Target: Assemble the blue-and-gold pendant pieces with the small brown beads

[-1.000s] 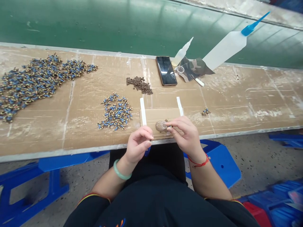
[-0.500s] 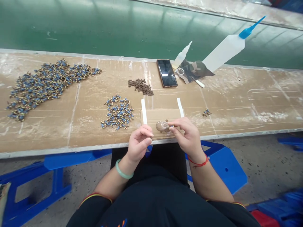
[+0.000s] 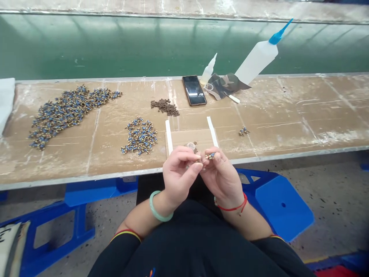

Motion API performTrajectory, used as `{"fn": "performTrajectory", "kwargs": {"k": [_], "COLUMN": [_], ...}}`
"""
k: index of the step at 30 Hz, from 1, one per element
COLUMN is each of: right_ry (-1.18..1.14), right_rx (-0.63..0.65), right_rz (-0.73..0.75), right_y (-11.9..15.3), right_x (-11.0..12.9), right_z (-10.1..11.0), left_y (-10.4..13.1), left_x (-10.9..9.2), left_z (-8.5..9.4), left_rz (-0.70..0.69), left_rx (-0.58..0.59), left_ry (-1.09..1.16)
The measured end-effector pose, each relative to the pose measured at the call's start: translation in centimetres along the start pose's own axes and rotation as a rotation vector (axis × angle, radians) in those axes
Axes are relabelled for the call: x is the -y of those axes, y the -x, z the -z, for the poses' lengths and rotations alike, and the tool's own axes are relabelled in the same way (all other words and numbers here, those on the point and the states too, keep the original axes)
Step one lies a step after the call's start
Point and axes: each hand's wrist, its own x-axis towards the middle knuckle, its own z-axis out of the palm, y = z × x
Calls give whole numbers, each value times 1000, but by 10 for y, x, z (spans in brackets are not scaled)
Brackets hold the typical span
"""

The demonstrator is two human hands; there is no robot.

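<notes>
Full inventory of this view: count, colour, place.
table: 1, brown, centre
panel: 1, green, behind table
parts: 3 heaps, blue and gold, left and right
discs: 1 heap, brown, centre
phone: 1, black, far edge
bottles: 2, whitish, by cloth
cloth: 1, camouflage, by phone
tool: 1, white, by cloth
pad: 1, brown, near edge
strips: 2, white, on pad
oval: 1, clear, partly hidden
stools: 2+, blue, below
sheet: 1, white, left
shirt: 1, dark, bottom
left hand; right hand, holding one part
</notes>
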Motion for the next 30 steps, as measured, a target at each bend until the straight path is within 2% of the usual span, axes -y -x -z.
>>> {"fn": "performTrajectory", "kwargs": {"k": [4,7,10,14,17,21,24,27,30], "right_ry": [-31,33,216,351,400,734,1015,1147,1180], "right_rx": [-16,-90,-151,-105,-101,-159,-125,-42,13], "right_rz": [94,278,489,713,755,844,858,910,923], "right_y": [2,4,9,15,13,-3,-19,-32,-41], "right_x": [-4,-5,-4,-4,-4,2,0,-11,-22], "right_z": [-4,-6,-7,-9,-3,23,44,55,57], "left_y": [3,4,3,1,-1,-6,-7,-6,-3], "left_x": [-4,-5,-6,-9,-11,-11,-8,-4,0], "left_z": [-4,-5,-6,-9,-9,6,26,41,46], "left_rz": [31,42,46,47,47,-14,-15,29,41], "left_rx": [-18,-20,10,77,82,-5,-92,-140,-159], "left_ry": [2,29,78,121,122,74,102,116,112]}}
